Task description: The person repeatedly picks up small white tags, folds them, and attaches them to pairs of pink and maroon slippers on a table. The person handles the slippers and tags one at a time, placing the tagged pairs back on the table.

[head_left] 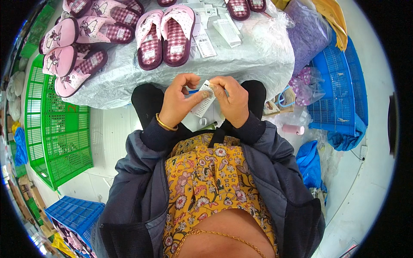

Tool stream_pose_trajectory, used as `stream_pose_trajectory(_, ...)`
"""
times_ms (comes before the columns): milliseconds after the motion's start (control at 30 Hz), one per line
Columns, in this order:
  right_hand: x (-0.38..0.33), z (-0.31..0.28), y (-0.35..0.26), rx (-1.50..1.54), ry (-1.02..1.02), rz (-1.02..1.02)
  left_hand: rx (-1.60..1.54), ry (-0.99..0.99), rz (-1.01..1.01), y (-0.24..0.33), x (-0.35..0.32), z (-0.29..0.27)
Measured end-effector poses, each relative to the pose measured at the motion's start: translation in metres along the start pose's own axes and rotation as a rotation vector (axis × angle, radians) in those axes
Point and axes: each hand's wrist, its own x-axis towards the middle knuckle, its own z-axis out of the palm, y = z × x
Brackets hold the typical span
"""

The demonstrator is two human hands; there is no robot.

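Observation:
Above my lap, my left hand (180, 101) and my right hand (232, 99) pinch a narrow white printed tag (204, 103) between them. My left thumb lies across its face, and my right thumb and forefinger grip its upper end. Just beyond my hands, a pair of pink slippers (177, 36) with maroon checked insoles rests side by side on a plastic-wrapped bale (116, 88). A loose printed tag (205, 44) lies right of the pair, near a stack of white tags (227, 32).
More pink slippers (60, 33) are piled at the far left. A green crate (60, 129) stands left, a blue crate (77, 215) lower left, another blue crate (333, 99) at right. Beside it are a purple-filled bag (306, 36) and a pink roll (293, 129).

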Motion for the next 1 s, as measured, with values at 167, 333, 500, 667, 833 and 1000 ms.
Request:
stream_pose_trajectory(167, 0.006, -0.001, -0.004, 0.114, -0.060, 0.174, -0.325, -0.142, -0.246, -0.002, 0.006, 0.000)
stream_pose_trajectory(333, 0.007, -0.006, 0.003, 0.223, 0.028, 0.329, -0.492, -0.029, -0.259, -0.014, 0.007, 0.006)
stream_pose_trajectory(500, 0.005, -0.006, -0.007, 0.276, -0.052, 0.533, -0.370, 0.069, -0.137, -0.010, 0.007, 0.013)
stream_pose_trajectory(667, 0.004, -0.002, -0.001, 0.300, -0.050, 0.541, -0.140, 0.103, 0.018, -0.007, 0.002, 0.016)
stream_pose_trajectory(833, 0.006, -0.003, 0.009, 0.356, -0.081, 0.569, 0.220, 0.109, 0.289, -0.007, 0.004, 0.014)
stream_pose_trajectory(1000, -0.001, -0.009, 0.013, 0.408, -0.211, 0.595, -0.209, -0.159, -0.118, -0.022, 0.007, 0.000)
